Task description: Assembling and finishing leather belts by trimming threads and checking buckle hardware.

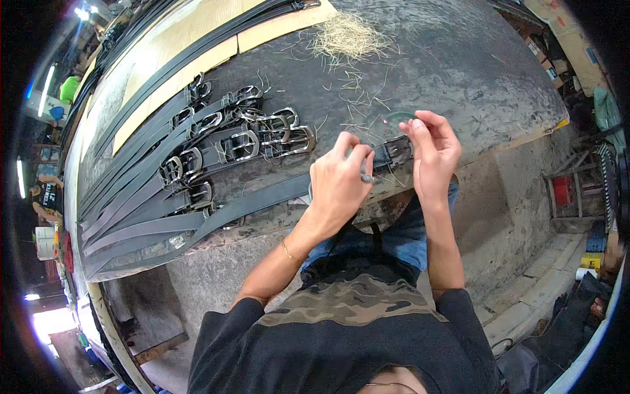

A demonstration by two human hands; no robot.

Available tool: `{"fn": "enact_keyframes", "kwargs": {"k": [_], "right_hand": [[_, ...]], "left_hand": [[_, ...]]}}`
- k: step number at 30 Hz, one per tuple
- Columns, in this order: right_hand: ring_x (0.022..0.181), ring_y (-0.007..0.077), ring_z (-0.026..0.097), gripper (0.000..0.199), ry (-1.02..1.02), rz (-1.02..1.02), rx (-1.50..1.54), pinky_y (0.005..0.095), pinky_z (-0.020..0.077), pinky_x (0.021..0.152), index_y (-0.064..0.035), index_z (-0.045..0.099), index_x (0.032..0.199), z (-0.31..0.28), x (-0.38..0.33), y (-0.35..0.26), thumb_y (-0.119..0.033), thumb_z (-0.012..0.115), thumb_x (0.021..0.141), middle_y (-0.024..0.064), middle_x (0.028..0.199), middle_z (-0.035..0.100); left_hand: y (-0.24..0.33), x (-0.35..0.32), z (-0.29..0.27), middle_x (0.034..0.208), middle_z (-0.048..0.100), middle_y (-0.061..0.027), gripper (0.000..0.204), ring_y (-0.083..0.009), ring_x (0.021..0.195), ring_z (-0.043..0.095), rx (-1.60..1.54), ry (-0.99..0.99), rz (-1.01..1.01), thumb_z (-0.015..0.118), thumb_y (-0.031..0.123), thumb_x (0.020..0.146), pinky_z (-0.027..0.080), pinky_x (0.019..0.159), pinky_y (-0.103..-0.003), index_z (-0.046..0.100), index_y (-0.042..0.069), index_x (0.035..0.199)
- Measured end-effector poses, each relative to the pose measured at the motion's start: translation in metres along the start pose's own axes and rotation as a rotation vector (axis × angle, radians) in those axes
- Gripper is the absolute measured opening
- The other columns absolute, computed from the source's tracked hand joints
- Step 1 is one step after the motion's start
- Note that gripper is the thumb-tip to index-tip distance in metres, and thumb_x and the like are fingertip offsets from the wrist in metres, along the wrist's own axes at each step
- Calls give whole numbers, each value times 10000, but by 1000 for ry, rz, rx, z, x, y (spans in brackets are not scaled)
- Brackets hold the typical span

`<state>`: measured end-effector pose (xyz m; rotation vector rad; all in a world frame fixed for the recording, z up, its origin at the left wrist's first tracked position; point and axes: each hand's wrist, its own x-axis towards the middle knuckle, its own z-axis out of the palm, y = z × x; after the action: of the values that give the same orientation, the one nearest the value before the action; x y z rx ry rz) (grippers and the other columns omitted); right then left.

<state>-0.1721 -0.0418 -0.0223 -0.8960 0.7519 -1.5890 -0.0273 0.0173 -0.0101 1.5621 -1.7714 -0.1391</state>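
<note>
A dark leather belt [262, 197] runs from the left across the table's near edge. Its buckle end [398, 150] lies between my hands. Over the belt, my left hand [341, 177] is closed with its fingers curled. A small grey piece [367, 177] shows at its fingertips, too little of it to name. My right hand [433, 148] is raised just right of the buckle, thumb and fingers pinched together. At those fingertips is a thin, curved dark green item [401, 117], blurred, with a small pinkish spot at its left end.
Several buckled belts [239, 146] lie fanned out at left on the dark tabletop [459, 65]. A heap of pale thread clippings [351, 36] sits at the back, with loose strands trailing nearer. Cardboard [269, 29] lies under more straps. A person [49, 197] is at far left.
</note>
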Motion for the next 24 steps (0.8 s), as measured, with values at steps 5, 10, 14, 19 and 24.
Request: {"fn": "enact_keyframes", "kwargs": {"k": [5,10,14,19,24], "right_hand": [[878,86,583,90,-54,-162,-415,216,470,791,28,621,940,-15,-7,-2,68,630,859,29,924,603],[898,103,584,108,-129,-156,-390,233,474,804,33,594,887,-16,-8,3,119,613,824,45,920,591],[921,135,600,119,-132,-159,-423,247,476,817,36,580,863,-15,-9,2,137,601,804,62,909,587],[943,148,610,122,-133,-160,-442,245,473,810,33,582,853,-16,-10,2,139,604,799,63,906,587],[941,146,609,129,-139,-173,-451,241,469,793,29,584,853,-17,-9,5,139,611,791,59,895,589]], "left_hand": [[1,-7,1,876,571,-75,99,-261,644,621,-47,42,141,698,119,826,483,539,-367,625,54,845],[-2,-7,4,870,574,-75,107,-256,642,625,-103,68,162,712,91,799,492,535,-359,629,49,850],[-2,-6,3,867,581,-77,122,-250,642,632,-127,65,162,723,71,774,499,537,-347,631,43,848],[-4,-6,3,865,583,-78,128,-247,644,632,-141,69,164,729,61,762,500,535,-344,630,40,839],[-5,-7,2,866,586,-80,132,-247,644,632,-137,69,170,732,56,756,500,531,-341,629,36,836]]}}
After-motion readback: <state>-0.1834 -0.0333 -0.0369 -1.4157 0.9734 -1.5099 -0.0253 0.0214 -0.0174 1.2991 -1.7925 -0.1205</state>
